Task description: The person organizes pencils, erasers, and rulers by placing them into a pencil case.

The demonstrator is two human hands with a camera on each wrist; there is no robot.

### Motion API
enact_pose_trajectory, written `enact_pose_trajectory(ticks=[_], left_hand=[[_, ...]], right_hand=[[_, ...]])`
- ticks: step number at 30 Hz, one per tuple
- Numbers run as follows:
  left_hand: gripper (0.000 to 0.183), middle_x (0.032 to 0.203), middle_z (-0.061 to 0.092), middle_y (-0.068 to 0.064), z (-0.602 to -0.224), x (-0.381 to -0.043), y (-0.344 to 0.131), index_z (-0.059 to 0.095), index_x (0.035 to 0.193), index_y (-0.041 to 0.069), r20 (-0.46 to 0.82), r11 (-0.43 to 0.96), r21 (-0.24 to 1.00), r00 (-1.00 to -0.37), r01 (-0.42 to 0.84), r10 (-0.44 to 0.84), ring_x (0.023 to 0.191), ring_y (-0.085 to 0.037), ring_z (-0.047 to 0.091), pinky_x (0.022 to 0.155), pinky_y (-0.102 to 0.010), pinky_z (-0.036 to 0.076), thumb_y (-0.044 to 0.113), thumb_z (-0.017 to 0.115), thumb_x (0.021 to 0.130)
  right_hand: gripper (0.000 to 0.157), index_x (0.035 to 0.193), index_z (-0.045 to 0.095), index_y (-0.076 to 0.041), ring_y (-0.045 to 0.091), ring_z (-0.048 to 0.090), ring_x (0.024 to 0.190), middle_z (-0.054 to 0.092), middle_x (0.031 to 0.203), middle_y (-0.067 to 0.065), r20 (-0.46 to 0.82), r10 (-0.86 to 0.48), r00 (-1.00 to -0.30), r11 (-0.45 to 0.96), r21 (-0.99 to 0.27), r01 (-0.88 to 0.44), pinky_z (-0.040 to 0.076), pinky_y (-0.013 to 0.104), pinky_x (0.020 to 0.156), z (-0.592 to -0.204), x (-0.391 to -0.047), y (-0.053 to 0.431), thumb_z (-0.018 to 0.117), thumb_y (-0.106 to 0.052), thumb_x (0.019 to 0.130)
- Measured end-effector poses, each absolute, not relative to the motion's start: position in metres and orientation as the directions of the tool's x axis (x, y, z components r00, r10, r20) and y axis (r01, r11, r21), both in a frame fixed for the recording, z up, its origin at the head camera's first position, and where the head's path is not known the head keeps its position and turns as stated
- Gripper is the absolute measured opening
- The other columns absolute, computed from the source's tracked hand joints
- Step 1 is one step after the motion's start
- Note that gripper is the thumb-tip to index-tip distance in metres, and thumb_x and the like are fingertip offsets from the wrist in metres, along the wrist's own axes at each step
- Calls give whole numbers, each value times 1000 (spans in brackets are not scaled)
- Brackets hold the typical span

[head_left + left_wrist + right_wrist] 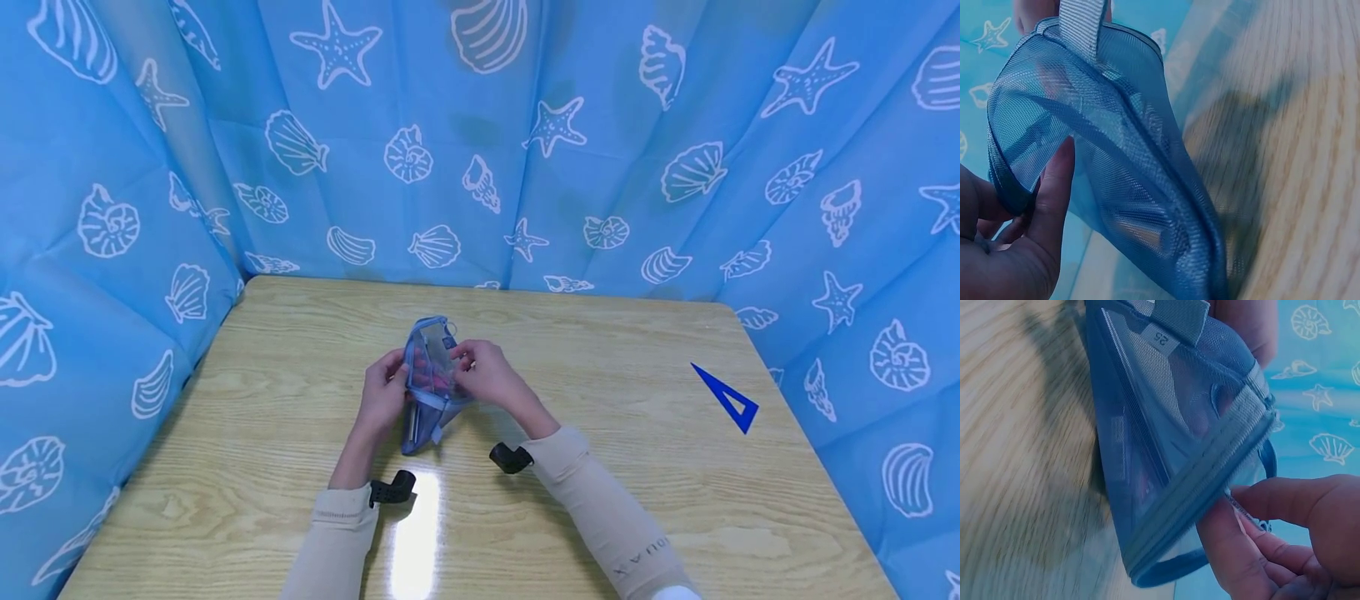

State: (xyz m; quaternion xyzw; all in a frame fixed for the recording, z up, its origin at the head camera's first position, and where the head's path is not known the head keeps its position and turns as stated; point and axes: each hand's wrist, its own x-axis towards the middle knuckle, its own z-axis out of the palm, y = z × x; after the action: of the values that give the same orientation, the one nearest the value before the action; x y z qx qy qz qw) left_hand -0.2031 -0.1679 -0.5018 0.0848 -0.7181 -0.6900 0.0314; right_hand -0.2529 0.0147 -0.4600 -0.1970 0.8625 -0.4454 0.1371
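Observation:
A blue mesh zip pouch (427, 408) is held above the wooden table, its top spread wide between both hands. My left hand (384, 392) pinches the pouch's rim on the left, thumb against the fingers, as the left wrist view shows of the mesh pouch (1129, 162). On the other side my right hand (491, 375) pinches the edge by the zipper (1191, 494). Pinkish shapes show through the mesh; whether they are contents or fingers I cannot tell. A fabric tab (1182, 319) and a small label reading 25 (1160, 339) sit on the pouch's end.
A blue triangular set square (729, 400) lies flat on the right part of the wooden table (285, 400). Blue curtains with white shells and starfish (480, 125) hang behind the table and along both sides. Black camera mounts (393, 487) are strapped at both wrists.

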Motion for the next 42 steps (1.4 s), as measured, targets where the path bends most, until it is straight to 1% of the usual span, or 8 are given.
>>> enact_pose_trajectory(ticks=[5, 7, 11, 14, 21, 30, 38, 42], left_hand=[[33, 118, 62, -25, -502, -202, -170, 60, 134, -3, -57, 25, 998, -984, -62, -169, 84, -13, 59, 66, -22, 51, 3, 40, 107], [33, 118, 62, -25, -502, -203, -171, 60, 133, -4, -56, 13, 998, -983, -59, -173, 84, -13, 59, 66, -22, 52, 3, 41, 107], [34, 120, 63, -23, -503, -202, -173, 60, 134, -2, -73, -8, 997, -983, -73, -170, 87, -14, 61, 68, -22, 54, 4, 40, 108], [34, 122, 63, -23, -504, -202, -174, 60, 135, 0, -85, -7, 996, -983, -85, -165, 91, -16, 62, 70, -23, 55, 4, 40, 108], [34, 122, 63, -22, -506, -203, -174, 59, 136, 0, -96, 8, 995, -981, -99, -170, 90, -15, 62, 69, -23, 54, 5, 40, 108], [34, 118, 61, -25, -507, -205, -175, 58, 133, -7, -69, -8, 998, -981, -68, -181, 84, -10, 58, 64, -22, 52, -1, 40, 106], [33, 116, 62, -23, -510, -206, -176, 56, 134, -8, -89, -40, 996, -980, -83, -177, 83, -9, 59, 65, -21, 51, 0, 40, 107], [33, 117, 64, -21, -512, -206, -175, 57, 134, -5, -107, -60, 993, -980, -98, -170, 83, -8, 62, 66, -21, 51, 1, 40, 107]], right_hand=[[26, 118, 64, 8, 11, 44, 63, 52, 78, 1, -83, -460, -884, 552, -806, -212, 38, 23, 58, -460, -253, 7, 59, 1, 94], [26, 119, 65, 8, 12, 46, 63, 56, 79, 3, -93, -465, -880, 565, -797, -215, 40, 23, 59, -460, -253, 3, 58, 1, 94], [27, 121, 66, 6, 17, 62, 78, 68, 91, 10, -123, -494, -861, 595, -770, -232, 51, 26, 66, -460, -252, -1, 58, 1, 95], [27, 120, 68, 6, 23, 68, 93, 72, 101, 15, -135, -518, -845, 613, -747, -257, 56, 31, 76, -459, -251, 1, 59, -1, 96], [24, 117, 71, 4, 22, 67, 94, 72, 102, 13, -112, -538, -835, 613, -732, -297, 57, 31, 80, -458, -248, 12, 64, -7, 96], [33, 129, 64, 5, 30, 66, 108, 68, 122, 20, -27, -579, -815, 492, -808, -323, 55, 41, 94, -461, -244, 47, 61, -9, 99], [33, 131, 61, 5, 33, 64, 113, 65, 126, 23, 31, -536, -844, 470, -819, -328, 53, 50, 97, -472, -239, 96, 60, -9, 101], [32, 130, 61, 4, 32, 64, 112, 65, 125, 22, 38, -490, -871, 486, -817, -309, 53, 50, 96, -479, -232, 124, 61, -9, 101]])
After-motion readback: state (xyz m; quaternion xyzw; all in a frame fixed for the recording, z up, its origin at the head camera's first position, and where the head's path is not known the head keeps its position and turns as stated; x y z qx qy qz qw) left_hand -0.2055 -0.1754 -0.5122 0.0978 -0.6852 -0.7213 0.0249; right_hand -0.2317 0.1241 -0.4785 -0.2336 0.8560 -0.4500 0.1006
